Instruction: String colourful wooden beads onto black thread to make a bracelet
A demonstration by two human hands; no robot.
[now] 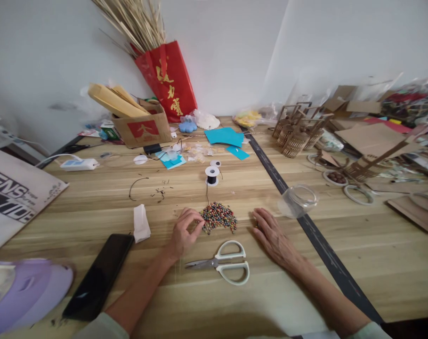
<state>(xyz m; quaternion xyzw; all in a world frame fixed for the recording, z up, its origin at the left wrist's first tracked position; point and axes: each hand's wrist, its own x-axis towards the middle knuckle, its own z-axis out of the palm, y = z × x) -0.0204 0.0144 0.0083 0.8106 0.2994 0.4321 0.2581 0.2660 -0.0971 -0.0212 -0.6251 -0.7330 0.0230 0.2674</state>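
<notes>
A small heap of coloured beads (219, 216) lies on the wooden table (235, 306) in front of me. My left hand (183, 233) rests at the heap's left edge, fingertips pinched together on something I cannot make out. My right hand (272, 235) lies flat on the table just right of the beads, fingers stretched out and holding nothing. White-handled scissors (224, 264) lie shut between my forearms. A spool of black thread (212, 175) stands behind the beads, its thread trailing down to the heap.
A black phone (100, 275) and a folded white tissue (141, 223) lie at the left. A clear plastic cup (298, 200) lies on its side at the right. Beyond are a cardboard box (143, 127), a red bag (167, 77), blue paper pieces (224, 136) and wooden cut-out models (296, 129).
</notes>
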